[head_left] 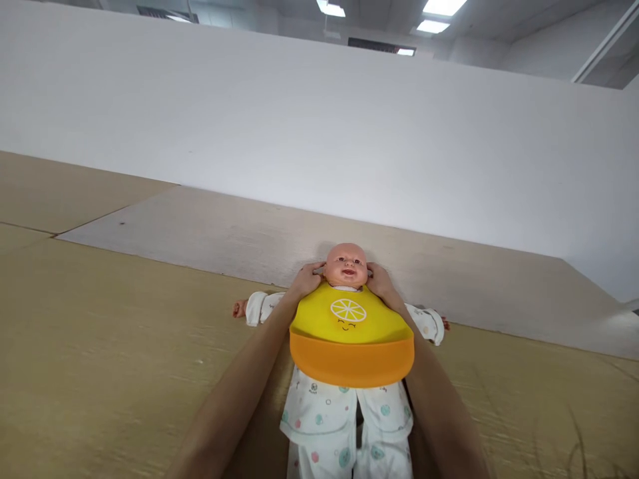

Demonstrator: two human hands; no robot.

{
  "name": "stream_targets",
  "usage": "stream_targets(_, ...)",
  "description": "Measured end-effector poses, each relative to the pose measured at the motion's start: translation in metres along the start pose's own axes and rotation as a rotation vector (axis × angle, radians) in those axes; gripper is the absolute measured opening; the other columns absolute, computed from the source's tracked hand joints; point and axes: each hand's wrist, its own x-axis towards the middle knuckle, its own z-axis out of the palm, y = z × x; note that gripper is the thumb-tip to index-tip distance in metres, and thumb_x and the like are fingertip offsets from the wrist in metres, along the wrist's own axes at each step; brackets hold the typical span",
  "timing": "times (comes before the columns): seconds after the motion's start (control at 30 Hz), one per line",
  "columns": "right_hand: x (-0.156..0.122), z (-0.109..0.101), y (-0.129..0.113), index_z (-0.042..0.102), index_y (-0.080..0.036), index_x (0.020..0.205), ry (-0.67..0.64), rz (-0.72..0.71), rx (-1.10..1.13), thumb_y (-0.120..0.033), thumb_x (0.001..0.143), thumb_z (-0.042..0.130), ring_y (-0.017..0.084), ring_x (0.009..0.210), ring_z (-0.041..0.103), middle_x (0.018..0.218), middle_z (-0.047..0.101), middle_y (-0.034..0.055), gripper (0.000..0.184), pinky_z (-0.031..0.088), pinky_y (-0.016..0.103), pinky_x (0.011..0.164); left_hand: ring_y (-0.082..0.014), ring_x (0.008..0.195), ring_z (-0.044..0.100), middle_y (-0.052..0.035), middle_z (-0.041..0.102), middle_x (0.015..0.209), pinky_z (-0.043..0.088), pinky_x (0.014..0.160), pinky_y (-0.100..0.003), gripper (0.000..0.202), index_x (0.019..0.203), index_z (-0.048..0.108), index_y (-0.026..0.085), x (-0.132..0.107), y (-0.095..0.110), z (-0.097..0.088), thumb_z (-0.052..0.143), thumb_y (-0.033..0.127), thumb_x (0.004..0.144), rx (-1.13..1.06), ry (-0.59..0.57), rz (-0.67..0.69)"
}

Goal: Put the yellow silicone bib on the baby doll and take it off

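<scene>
A baby doll point(345, 264) lies on its back, arms spread, in white printed clothes point(319, 409). Over its chest rests a yellow silicone bib point(309, 313) with a lemon-slice print and an orange catch pocket point(352, 362). My left hand point(307, 279) is closed at the left of the doll's neck, on the upper end of the bib. At the other side, my right hand point(380, 279) is closed on the bib's other neck end. The fingertips and the strap ends behind the neck are hidden.
The doll lies on a tan padded surface point(124, 319). Beyond its head runs a pale flat strip point(239, 226), then a low white wall point(319, 126). Ceiling lights point(444, 6) show above the wall.
</scene>
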Motion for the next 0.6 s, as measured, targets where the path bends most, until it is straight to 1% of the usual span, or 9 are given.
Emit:
stream_targets(0.07,-0.001,-0.001,0.005,0.067,-0.011,0.111,-0.026,-0.031,0.047,-0.006,0.070,0.044,0.022,0.103,0.064,0.114,0.068,0.0118,0.047,0.050,0.028,0.087,-0.0281,0.113,0.062,-0.0098,0.066,0.125,0.047,0.097,-0.037,0.056,0.123,0.064,0.012,0.000,0.000,0.000,0.050,0.014,0.070,-0.007,0.005,0.012)
stream_targets(0.13,-0.002,-0.002,0.009,0.067,-0.011,0.112,-0.052,-0.057,0.125,-0.006,0.066,0.041,0.021,0.104,0.064,0.115,0.068,0.0100,0.052,0.050,0.028,0.089,-0.0281,0.114,0.061,-0.0096,0.066,0.125,0.046,0.098,-0.037,0.053,0.122,0.065,0.011,-0.001,0.001,0.001,0.051,0.016,0.071,-0.018,0.007,0.043)
stream_targets(0.2,-0.003,-0.003,0.010,0.067,-0.010,0.111,-0.064,-0.073,0.214,-0.007,0.063,0.040,0.021,0.105,0.063,0.115,0.068,0.0094,0.054,0.050,0.028,0.090,-0.0273,0.115,0.061,-0.0093,0.066,0.126,0.045,0.100,-0.035,0.051,0.120,0.066,0.011,-0.002,0.001,0.001,0.051,0.016,0.071,-0.037,0.007,0.079)
stream_targets(0.27,-0.005,-0.004,0.008,0.067,-0.009,0.109,-0.060,-0.063,0.272,-0.008,0.062,0.040,0.021,0.104,0.063,0.113,0.068,0.0103,0.054,0.050,0.028,0.089,-0.0264,0.115,0.061,-0.0091,0.067,0.125,0.046,0.099,-0.035,0.051,0.120,0.066,0.010,-0.002,0.002,0.001,0.051,0.015,0.072,-0.060,0.006,0.078)
stream_targets(0.37,-0.010,-0.006,0.000,0.068,-0.009,0.105,-0.051,0.003,0.294,-0.010,0.063,0.041,0.021,0.097,0.064,0.108,0.070,0.0108,0.050,0.051,0.028,0.083,-0.0259,0.112,0.063,-0.0111,0.065,0.127,0.048,0.096,-0.034,0.054,0.126,0.062,0.010,-0.002,0.000,0.001,0.053,0.015,0.073,-0.068,0.047,0.008)
stream_targets(0.47,-0.016,-0.010,-0.007,0.070,-0.010,0.096,-0.046,0.082,0.315,-0.015,0.066,0.047,0.020,0.092,0.065,0.099,0.071,0.0104,0.038,0.051,0.027,0.079,-0.0266,0.104,0.065,-0.0137,0.068,0.121,0.050,0.091,-0.036,0.061,0.132,0.056,0.010,0.000,-0.003,0.000,0.060,0.017,0.072,-0.065,0.107,-0.107)
stream_targets(0.53,-0.022,-0.015,-0.008,0.069,-0.010,0.092,-0.045,0.131,0.323,-0.017,0.065,0.052,0.020,0.091,0.064,0.097,0.071,0.0098,0.033,0.050,0.026,0.079,-0.0267,0.104,0.065,-0.0137,0.070,0.117,0.050,0.090,-0.035,0.061,0.131,0.057,0.010,0.002,-0.006,0.000,0.063,0.019,0.071,-0.074,0.141,-0.150)
stream_targets(0.6,-0.031,-0.020,-0.007,0.067,-0.011,0.096,-0.027,0.218,0.333,-0.019,0.064,0.056,0.018,0.087,0.064,0.099,0.070,0.0101,0.035,0.049,0.024,0.073,-0.0264,0.105,0.064,-0.0130,0.070,0.114,0.050,0.090,-0.034,0.055,0.126,0.060,0.011,0.004,-0.007,0.000,0.063,0.021,0.072,-0.087,0.161,-0.162)
